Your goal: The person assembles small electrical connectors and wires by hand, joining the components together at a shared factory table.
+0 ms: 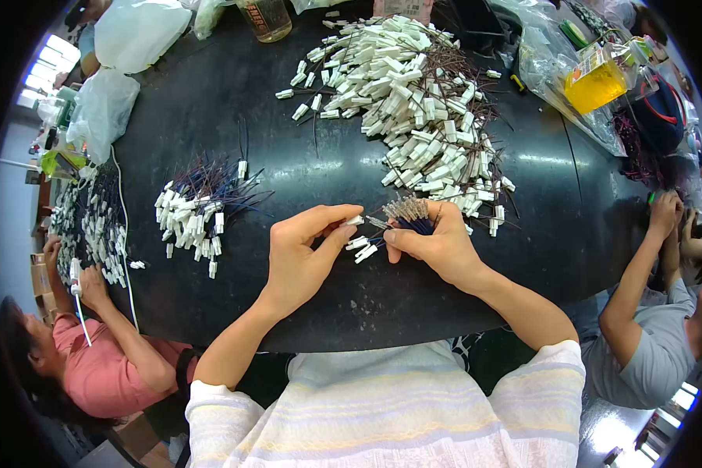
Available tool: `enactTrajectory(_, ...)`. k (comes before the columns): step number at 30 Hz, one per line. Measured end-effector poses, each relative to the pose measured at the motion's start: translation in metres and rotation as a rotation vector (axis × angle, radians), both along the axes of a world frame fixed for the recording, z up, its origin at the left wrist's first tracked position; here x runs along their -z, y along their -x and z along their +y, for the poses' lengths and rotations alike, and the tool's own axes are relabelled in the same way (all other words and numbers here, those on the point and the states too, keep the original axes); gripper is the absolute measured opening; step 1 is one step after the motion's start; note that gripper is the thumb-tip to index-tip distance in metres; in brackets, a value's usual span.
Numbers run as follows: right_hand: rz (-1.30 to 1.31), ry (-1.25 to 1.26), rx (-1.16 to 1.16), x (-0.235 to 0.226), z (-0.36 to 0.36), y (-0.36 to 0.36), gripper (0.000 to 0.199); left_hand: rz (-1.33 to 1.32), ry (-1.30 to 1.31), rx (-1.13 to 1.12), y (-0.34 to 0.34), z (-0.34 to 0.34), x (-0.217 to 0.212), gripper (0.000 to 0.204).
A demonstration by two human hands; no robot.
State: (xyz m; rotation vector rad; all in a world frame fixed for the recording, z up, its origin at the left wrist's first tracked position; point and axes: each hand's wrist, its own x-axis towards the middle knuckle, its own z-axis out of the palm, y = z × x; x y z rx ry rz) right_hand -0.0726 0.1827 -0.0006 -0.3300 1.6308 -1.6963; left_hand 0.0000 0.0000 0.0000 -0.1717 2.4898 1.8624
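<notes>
Over the black table (pixel 327 312), my left hand (pixel 306 253) is closed, pinching a small white connector housing (pixel 356 221) between thumb and forefinger. My right hand (pixel 448 248) grips a bundle of dark blue wires (pixel 420 225), their metal-tipped ends (pixel 404 209) fanned toward the left hand. The housing sits close to one wire tip; whether they touch I cannot tell. A few loose white housings (pixel 365 253) lie between my hands. Just beyond the right hand rises a big heap of white connectors with brown wires (pixel 413 93). To the left lies a smaller pile with blue wires (pixel 191 214).
A bottle of yellow liquid (pixel 594 78) lies on clear plastic at the far right. Another bottle (pixel 267 19) stands at the back. Plastic bags (pixel 105 109) line the left edge. One co-worker (pixel 117 359) works at the left, another (pixel 647 335) at the right.
</notes>
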Motion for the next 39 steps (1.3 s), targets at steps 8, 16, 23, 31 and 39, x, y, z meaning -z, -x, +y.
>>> enactTrajectory(8,0.088,0.008,0.052,0.005,-0.004,-0.003,0.007,0.284,0.096,-0.103,-0.004,0.002,0.013,0.014)
enactTrajectory(16,0.098,-0.023,0.044,0.000,-0.003,-0.002,0.009,0.234,0.157,-0.041,-0.006,0.002,0.005,0.014)
enactTrajectory(23,0.078,0.020,0.056,0.007,-0.001,-0.001,0.009,0.482,0.271,0.013,-0.004,0.004,0.012,0.018)
enactTrajectory(31,0.081,0.000,0.065,0.009,0.000,-0.001,0.006,0.594,0.361,0.036,0.000,0.005,0.009,0.019)
enactTrajectory(39,0.236,-0.018,0.013,0.008,-0.002,-0.003,0.007,0.791,0.554,0.181,0.001,0.007,0.012,0.023)
